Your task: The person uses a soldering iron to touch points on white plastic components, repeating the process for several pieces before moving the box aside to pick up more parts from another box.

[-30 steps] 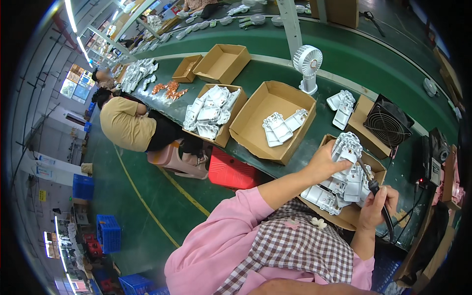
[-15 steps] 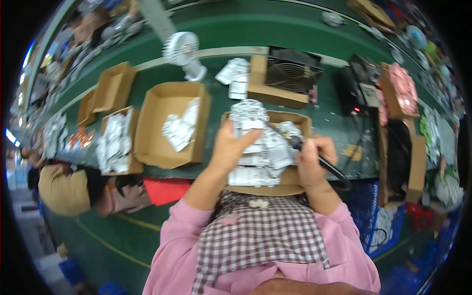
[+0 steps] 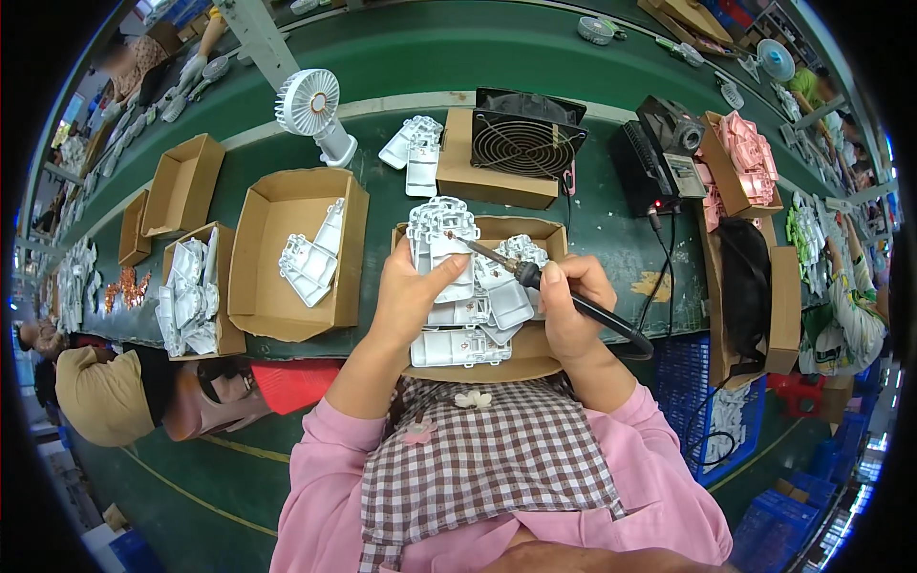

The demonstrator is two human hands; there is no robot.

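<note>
My left hand (image 3: 406,291) grips a white plastic casing part (image 3: 441,222) by its lower end, thumb across the front. Small copper-coloured bits show on its upper face. In my right hand (image 3: 575,301) is a soldering iron (image 3: 523,272) with a black handle, held like a pen. Its metal tip points left and meets the casing part, or comes very near it. Beneath both hands, a shallow cardboard box (image 3: 537,367) holds several more white casing parts (image 3: 460,349), partly covered by my hands.
A cardboard box (image 3: 250,313) with a few white parts stands left, beside a fuller one (image 3: 229,334). Copper-coloured pieces (image 3: 127,288) lie farther left. Behind are a white fan (image 3: 310,103), a black fan (image 3: 527,145) and a black power unit (image 3: 642,170). Pink parts (image 3: 747,158) fill a box at right.
The soldering iron's tip has moved left onto or close to the upper part of the held casing. The whole view has shifted slightly and is sharper. Both hands keep their holds.
</note>
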